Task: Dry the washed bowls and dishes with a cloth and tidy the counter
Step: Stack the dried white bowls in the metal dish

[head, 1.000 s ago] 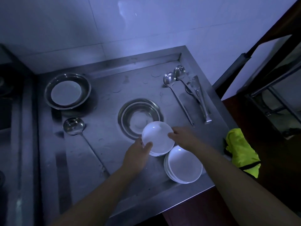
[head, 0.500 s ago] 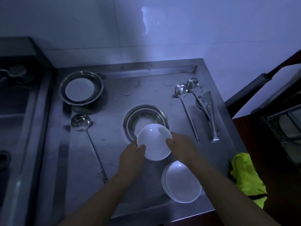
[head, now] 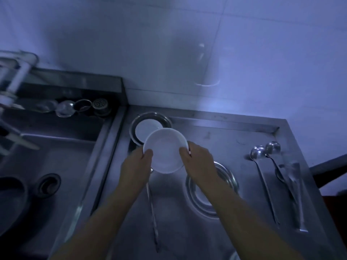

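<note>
While both forearms reach in from the lower edge of the view, the left hand [head: 136, 167] and the right hand [head: 199, 162] grip a white dish [head: 165, 150] between them, each with its thumb hooked over the rim and its other fingers hidden beneath. The dish is held up off the steel desk [head: 216, 134], tilted a little, its near rim by the thumbs and its far rim overlapping the view of what lies behind it.

Below the left wrist a long ladle handle [head: 153, 218] runs across the desk toward the near edge; its bowl is hidden by the hand and dish. Under the right forearm sits a steel bowl [head: 231, 182], partly covered by the arm. Further right, near the raised edge of the desk, two steel spoons [head: 260, 154] lie side by side with their bowls pointing away, and a pair of tongs [head: 294, 184] lies just beside them, blurred.

Beyond the held dish, at the back left corner of the desk, a second steel bowl [head: 135, 124] holds a white plate [head: 144, 128]. Left of the desk is the sink [head: 65, 147] with its dark drain [head: 47, 185]; on its back ledge rest a few round metal strainers [head: 82, 106], and a blurred tap [head: 18, 72] stands at far left. A pale tiled wall [head: 187, 44] rises behind everything.
</note>
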